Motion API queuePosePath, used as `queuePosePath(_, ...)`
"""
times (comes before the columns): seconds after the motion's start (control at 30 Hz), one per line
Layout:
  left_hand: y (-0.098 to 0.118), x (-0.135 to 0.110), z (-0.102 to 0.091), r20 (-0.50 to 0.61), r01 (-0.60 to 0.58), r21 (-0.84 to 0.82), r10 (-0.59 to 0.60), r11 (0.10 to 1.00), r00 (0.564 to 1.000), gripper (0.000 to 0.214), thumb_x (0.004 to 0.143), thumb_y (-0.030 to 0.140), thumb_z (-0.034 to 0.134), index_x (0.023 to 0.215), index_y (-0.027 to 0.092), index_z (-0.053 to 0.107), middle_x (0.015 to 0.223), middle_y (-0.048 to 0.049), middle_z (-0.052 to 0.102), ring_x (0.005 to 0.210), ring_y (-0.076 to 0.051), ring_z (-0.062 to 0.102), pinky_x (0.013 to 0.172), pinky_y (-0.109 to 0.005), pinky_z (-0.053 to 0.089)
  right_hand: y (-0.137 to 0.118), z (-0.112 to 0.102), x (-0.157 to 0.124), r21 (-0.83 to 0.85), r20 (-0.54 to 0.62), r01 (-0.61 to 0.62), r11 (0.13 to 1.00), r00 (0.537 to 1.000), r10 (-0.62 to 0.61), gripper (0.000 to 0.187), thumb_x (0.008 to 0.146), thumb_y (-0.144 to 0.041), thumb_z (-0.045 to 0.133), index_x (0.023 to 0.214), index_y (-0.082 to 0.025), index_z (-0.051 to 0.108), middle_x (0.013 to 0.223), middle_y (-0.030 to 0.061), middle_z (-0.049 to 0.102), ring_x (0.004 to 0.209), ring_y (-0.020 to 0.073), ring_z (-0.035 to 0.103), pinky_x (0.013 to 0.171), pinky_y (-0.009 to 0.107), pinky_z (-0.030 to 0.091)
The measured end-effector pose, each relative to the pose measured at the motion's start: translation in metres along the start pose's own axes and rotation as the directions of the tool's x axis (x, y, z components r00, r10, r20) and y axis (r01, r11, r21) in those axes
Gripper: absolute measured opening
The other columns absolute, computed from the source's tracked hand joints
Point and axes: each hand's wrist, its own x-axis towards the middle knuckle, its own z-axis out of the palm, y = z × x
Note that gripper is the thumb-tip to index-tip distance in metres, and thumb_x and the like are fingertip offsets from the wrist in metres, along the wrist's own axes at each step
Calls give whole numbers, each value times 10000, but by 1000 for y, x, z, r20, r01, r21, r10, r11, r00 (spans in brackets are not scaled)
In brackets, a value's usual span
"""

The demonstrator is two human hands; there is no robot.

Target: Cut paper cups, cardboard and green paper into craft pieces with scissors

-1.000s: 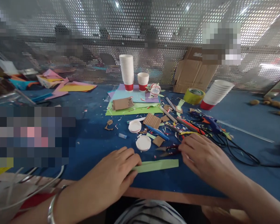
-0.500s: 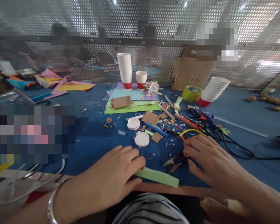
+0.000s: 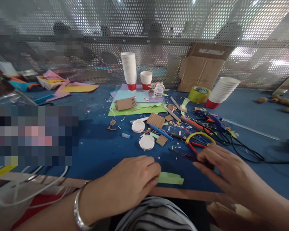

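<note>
My left hand (image 3: 137,179), a silver bangle on its wrist, is closed on a strip of light green paper (image 3: 170,178). The strip sticks out to the right, just above the table's front edge. My right hand (image 3: 216,163) has its fingers curled round a dark-handled pair of scissors (image 3: 189,156). Their blades point left and are blurred; most of the handles are hidden by the hand. Just beyond those fingers lies a tool with curved yellow and red handles (image 3: 199,134). Two round white discs (image 3: 146,142) rest on the blue table past my left hand.
Cardboard scraps (image 3: 156,120), a blue pen (image 3: 160,132) and paper bits are strewn mid-table. Behind stand stacked paper cups (image 3: 128,70) and yellow tape (image 3: 199,95). At right are a glue gun (image 3: 215,122), black cable (image 3: 250,154) and another cup stack (image 3: 223,91).
My right hand has lifted the scissors from the table and their blades have swung up and away. My left hand has shifted right along the paper strip, so less of it shows.
</note>
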Motion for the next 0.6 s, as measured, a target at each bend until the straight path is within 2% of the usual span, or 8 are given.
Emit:
queuePosePath(0.13, 0, 0, 1, -16, 2, -46, -2, 999, 1000, 86, 1015, 278, 501, 1017, 222, 566, 1045, 4, 611, 922, -169, 571, 744, -302, 391, -4, 5, -27, 140, -19, -211, 967, 976, 216, 174, 1007, -357, 488, 907, -239, 567, 760, -22, 654, 617, 125, 620, 601, 227, 482)
queuePosePath(0.23, 1, 3, 3, -17, -6, -41, 5, 999, 1000, 106, 1023, 278, 486, 1027, 223, 576, 1048, -1, 609, 941, -174, 570, 765, -304, 398, -10, 9, -44, 192, 29, -366, 911, 930, 367, 204, 992, -398, 488, 915, -252, 608, 703, -38, 653, 578, 120, 614, 535, 193, 475)
queuePosePath(0.33, 2, 7, 5, -12, -21, -27, 21, 999, 1000, 132, 1029, 279, 471, 988, 213, 578, 1017, -5, 610, 920, -177, 564, 766, -308, 400, -15, 10, -55, 231, -37, -494, 838, 856, 515, 244, 984, -442, 479, 899, -259, 617, 629, -56, 625, 521, 110, 591, 524, 173, 486)
queuePosePath(0.4, 3, 10, 6, -17, -21, -17, 21, 1000, 1000, 160, 1036, 286, 453, 969, 210, 577, 993, -5, 608, 896, -175, 562, 759, -308, 401, -15, 10, -60, 255, -89, -513, 820, 832, 548, 245, 971, -459, 494, 900, -263, 623, 605, -58, 627, 507, 112, 614, 498, 158, 497)
queuePosePath(0.47, 4, 13, 6, -24, -15, -5, 15, 1000, 1000, 190, 1045, 287, 427, 955, 206, 574, 972, -7, 606, 870, -172, 562, 746, -307, 400, -15, 10, -66, 259, -120, -459, 850, 858, 500, 214, 934, -452, 551, 887, -264, 640, 602, -54, 654, 479, 115, 634, 453, 146, 502)
queuePosePath(0.53, 3, 14, 7, -32, -6, 1, 6, 1000, 999, 214, 1051, 285, 406, 937, 202, 567, 953, -8, 605, 851, -168, 562, 734, -306, 399, -17, 13, -73, 252, -157, -437, 864, 862, 482, 190, 902, -444, 599, 883, -267, 663, 622, -44, 686, 450, 118, 637, 429, 144, 509)
queuePosePath(0.57, 3, 15, 7, -36, -1, -1, 1, 1000, 999, 222, 1053, 286, 400, 927, 199, 561, 945, -8, 605, 845, -167, 562, 729, -305, 398, -19, 15, -77, 259, -188, -454, 853, 842, 505, 200, 894, -458, 608, 891, -270, 676, 648, -34, 705, 452, 122, 641, 427, 148, 517)
queuePosePath(0.6, 3, 15, 7, -40, 4, -7, -4, 1000, 999, 227, 1054, 286, 397, 917, 197, 555, 939, -7, 606, 842, -166, 562, 726, -303, 397, -23, 18, -81, 268, -232, -515, 814, 786, 573, 234, 901, -489, 591, 902, -276, 688, 687, -21, 723, 460, 129, 643, 420, 159, 518)
